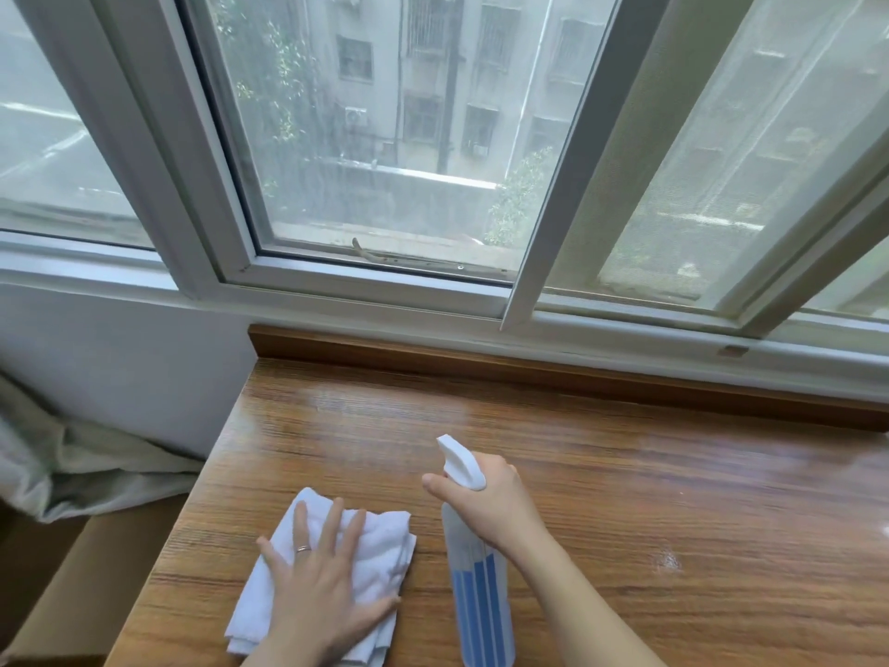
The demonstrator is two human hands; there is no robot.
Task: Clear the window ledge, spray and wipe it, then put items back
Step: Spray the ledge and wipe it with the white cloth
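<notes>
A folded white cloth point(336, 560) lies on the glossy wooden ledge point(625, 474), under the left hand point(322, 584), whose fingers are spread flat on it. The right hand point(490, 503) curls round a blue-striped spray bottle's point(476, 589) neck, nozzle toward the window.
</notes>
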